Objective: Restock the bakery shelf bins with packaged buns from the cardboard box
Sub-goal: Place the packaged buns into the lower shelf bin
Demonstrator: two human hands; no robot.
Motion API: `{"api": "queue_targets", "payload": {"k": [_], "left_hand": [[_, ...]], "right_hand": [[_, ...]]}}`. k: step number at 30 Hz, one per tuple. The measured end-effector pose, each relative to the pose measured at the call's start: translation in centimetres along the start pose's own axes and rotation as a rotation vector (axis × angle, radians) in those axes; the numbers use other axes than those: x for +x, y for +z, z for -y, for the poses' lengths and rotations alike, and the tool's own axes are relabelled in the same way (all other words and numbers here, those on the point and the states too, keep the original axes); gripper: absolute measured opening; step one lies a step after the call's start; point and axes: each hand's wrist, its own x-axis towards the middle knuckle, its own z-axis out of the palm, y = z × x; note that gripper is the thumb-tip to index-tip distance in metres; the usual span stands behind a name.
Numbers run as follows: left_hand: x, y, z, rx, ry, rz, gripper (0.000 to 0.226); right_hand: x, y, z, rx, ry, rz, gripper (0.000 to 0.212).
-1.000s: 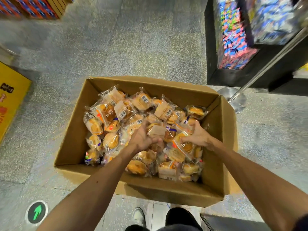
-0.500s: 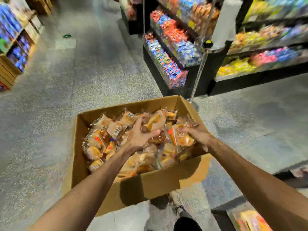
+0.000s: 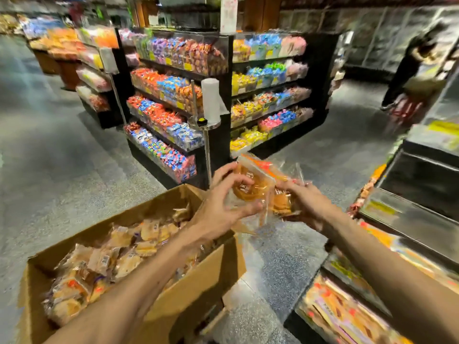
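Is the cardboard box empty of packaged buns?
No, the cardboard box is full of packaged buns, and the left hand and right hand hold more packets outside it.

The cardboard box [image 3: 198, 281] is set on the floor [image 3: 62, 170] at 7 o'clock, and packaged buns [image 3: 104, 264] are piled in it. Sweet shelves [image 3: 173, 125] are seen behind it at 12 o'clock. Shelf bins [image 3: 407, 217] are found at 4 o'clock.
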Motion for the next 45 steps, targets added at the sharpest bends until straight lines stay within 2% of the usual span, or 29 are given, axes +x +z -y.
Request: {"api": "queue_targets", "payload": {"k": [2,4,5,8,9,12,17,19,23,26,28,31,34,35,38,40,42,45], "left_hand": [[1.2,3.7,-2.8,-0.022,0.037,0.017,0.031],[2.2,7.9,-5.7,-0.041,0.083,0.043,0.030],[2.6,10.1,-7.1,-0.058,0.110,0.051,0.034],[2.7,17.5,-11.5,-0.142,0.148,0.113,0.054],[2.4,20.1,-13.1,-0.170,0.158,0.142,0.059],[0.5,28.3,-18.2,-0.254,0.198,0.243,0.065],[-3.5,41.3,-25.7,-0.357,0.224,0.446,0.063],[-5.1,46.0,-27.9,-0.383,0.209,0.525,0.063],[-8.1,53.2,-31.4,-0.447,0.167,0.730,0.071],[-9.4,57.5,-32.6,-0.448,0.143,0.863,0.077],[-9.8,60.0,-33.1,-0.426,0.134,0.914,0.072],[-9.8,63.7,-34.1,-0.427,0.074,0.959,0.059],[-9.1,68.0,-35.0,-0.479,-0.028,1.010,0.061],[-8.8,69.7,-35.2,-0.501,-0.080,1.018,0.060],[-7.0,74.8,-35.8,-0.609,-0.302,1.035,0.064],[-5.4,78.1,-36.5,-0.737,-0.475,1.067,0.071],[-3.6,81.2,-37.3,-0.797,-0.567,1.084,0.053],[-0.2,85.6,-38.9,-0.791,-0.616,1.077,0.027]], "right_hand": [[-2.6,-4.4,0.2,0.064,-0.027,-0.111,0.080],[-5.8,-8.9,0.3,0.119,-0.083,-0.216,0.067],[-7.5,-11.3,0.3,0.134,-0.112,-0.258,0.070],[-13.4,-18.7,-0.3,0.129,-0.167,-0.393,0.109],[-15.5,-21.4,-0.8,0.139,-0.189,-0.441,0.111],[-21.9,-29.1,-3.2,0.190,-0.226,-0.616,0.090],[-32.3,-40.2,-7.6,0.223,-0.209,-0.833,0.095],[-36.2,-43.9,-9.2,0.219,-0.197,-0.896,0.106],[-42.5,-49.3,-12.7,0.288,-0.189,-0.950,0.078],[-44.9,-52.8,-15.7,0.287,-0.145,-1.012,0.100],[-46.1,-54.7,-17.2,0.298,-0.126,-1.046,0.106],[-47.4,-57.4,-18.5,0.340,-0.104,-1.063,0.106],[-48.2,-60.8,-19.5,0.410,-0.087,-1.040,0.082],[-48.4,-62.0,-19.6,0.440,-0.069,-1.030,0.081],[-48.3,-66.5,-19.8,0.511,-0.022,-1.079,0.096],[-48.1,-70.1,-19.8,0.484,-0.014,-1.113,0.090],[-48.1,-72.9,-19.0,0.469,-0.007,-1.103,0.077],[-47.7,-76.4,-17.7,0.479,0.010,-1.129,0.087]]}}
